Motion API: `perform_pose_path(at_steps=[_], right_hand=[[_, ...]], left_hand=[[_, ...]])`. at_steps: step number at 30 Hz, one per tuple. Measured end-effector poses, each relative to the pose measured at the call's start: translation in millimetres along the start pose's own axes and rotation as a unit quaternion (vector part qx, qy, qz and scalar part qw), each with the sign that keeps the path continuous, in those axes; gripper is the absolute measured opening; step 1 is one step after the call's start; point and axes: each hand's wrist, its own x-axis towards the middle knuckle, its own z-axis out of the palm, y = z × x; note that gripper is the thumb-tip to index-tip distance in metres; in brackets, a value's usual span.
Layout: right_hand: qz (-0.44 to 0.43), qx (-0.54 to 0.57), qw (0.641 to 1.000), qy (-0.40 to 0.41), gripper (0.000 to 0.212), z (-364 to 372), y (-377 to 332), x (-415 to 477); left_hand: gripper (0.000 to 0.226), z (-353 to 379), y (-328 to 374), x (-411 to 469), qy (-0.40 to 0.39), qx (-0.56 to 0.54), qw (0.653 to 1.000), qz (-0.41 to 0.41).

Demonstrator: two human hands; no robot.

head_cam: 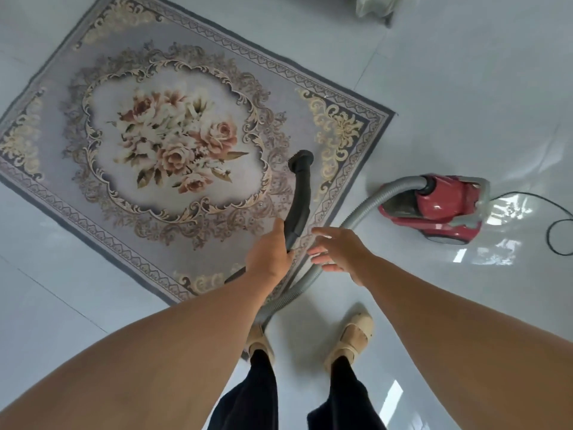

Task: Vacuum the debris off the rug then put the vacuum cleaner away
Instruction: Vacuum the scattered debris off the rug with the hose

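Vacuum cleaner (pixel 440 206) is a small red canister with grey trim, standing on the glossy white floor (pixel 465 88) at about 3 o'clock, near the rug's corner. A ribbed grey hose (pixel 366 209) leaves its front, curves down toward the person's feet and joins a curved black pipe (pixel 299 193), whose round mouth is over the rug (pixel 173 135). The left hand (pixel 269 256) is curled around the lower part of this pipe. The right hand (pixel 338 249) hovers over the hose with loose, spread fingers, holding nothing. The rug, grey with pink roses in the middle, fills 10 o'clock.
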Motion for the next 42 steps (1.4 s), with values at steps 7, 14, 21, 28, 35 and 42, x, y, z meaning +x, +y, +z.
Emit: perform_pose_path(at_steps=[7,14,21,28,35,42], right_hand=[[0.015,0.01,0.998,0.062,0.029,-105.8,28.7,-18.0],[0.037,0.043,0.992,0.112,0.019,-159.8,27.2,-5.4],[0.02,-0.025,0.993,0.114,0.021,-192.4,20.4,14.1],[-0.003,-0.045,0.992,0.114,0.027,-196.6,26.7,50.3],[-0.095,-0.104,0.99,0.028,0.03,-138.5,6.8,126.3],[-0.1,-0.288,0.952,-0.025,0.034,-53.8,23.3,197.0]], left_hand=[[0.038,21.6,83.4,14.0,-0.009,0.021,0.999,0.035],[0.042,24.7,142.4,37.2,-0.001,0.171,0.979,0.111],[0.044,23.2,186.9,69.4,-0.03,0.18,0.972,0.15],[0.05,37.9,175.2,106.6,-0.028,0.097,0.994,0.043],[0.047,72.5,113.4,125.8,-0.027,-0.09,0.988,-0.126],[0.026,100.0,14.6,125.9,-0.028,-0.105,0.971,-0.212]])
